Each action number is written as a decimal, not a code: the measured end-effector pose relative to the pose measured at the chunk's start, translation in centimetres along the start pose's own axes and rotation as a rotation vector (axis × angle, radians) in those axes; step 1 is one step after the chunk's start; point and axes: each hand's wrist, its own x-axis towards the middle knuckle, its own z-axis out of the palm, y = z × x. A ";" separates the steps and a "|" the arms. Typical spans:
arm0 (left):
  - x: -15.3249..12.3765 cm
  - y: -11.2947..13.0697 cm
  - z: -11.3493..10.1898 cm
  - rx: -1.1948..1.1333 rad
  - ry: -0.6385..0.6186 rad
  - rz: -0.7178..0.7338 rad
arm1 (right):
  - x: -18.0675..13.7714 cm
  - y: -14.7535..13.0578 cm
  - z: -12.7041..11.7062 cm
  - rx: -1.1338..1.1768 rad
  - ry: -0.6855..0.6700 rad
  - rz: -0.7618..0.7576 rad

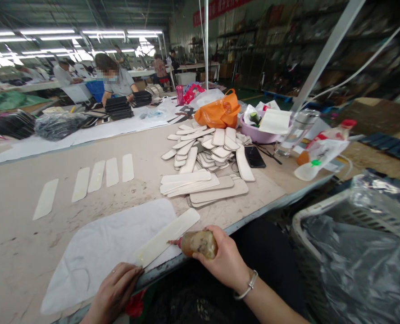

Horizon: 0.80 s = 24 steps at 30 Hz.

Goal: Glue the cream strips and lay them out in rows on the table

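Observation:
My right hand (pixel 222 258) is wrapped round a small brownish squeeze bottle (pixel 198 243) whose red tip touches the near edge of a long cream strip (pixel 168 237). That strip lies slantwise across a white cloth (pixel 102 252) at the table's front edge. My left hand (pixel 114 292) presses its fingertips on the strip's lower end, fingers curled down. A heap of similar cream strips (pixel 203 166) sits farther back on the table.
Several single strips (pixel 97 176) lie in a row at left. An orange bag (pixel 220 112), a pink basin (pixel 256 132), a black phone (pixel 254 157) and bottles (pixel 321 148) stand at right. A lined basket (pixel 355 252) is beside me. Other people work at far tables.

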 end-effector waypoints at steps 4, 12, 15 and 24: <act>-0.4 -0.3 0.2 -0.003 0.002 -0.002 | 1.1 1.3 -2.7 -0.098 0.152 0.076; -0.5 -0.6 0.4 -0.008 -0.007 0.006 | 2.4 2.7 -3.5 -0.069 0.281 0.086; -0.6 -0.6 0.5 -0.007 -0.001 0.005 | 2.7 3.4 -3.0 -0.089 0.305 0.054; -0.7 -0.9 0.7 -0.028 0.012 -0.005 | 2.0 2.5 -4.8 -0.108 0.268 0.098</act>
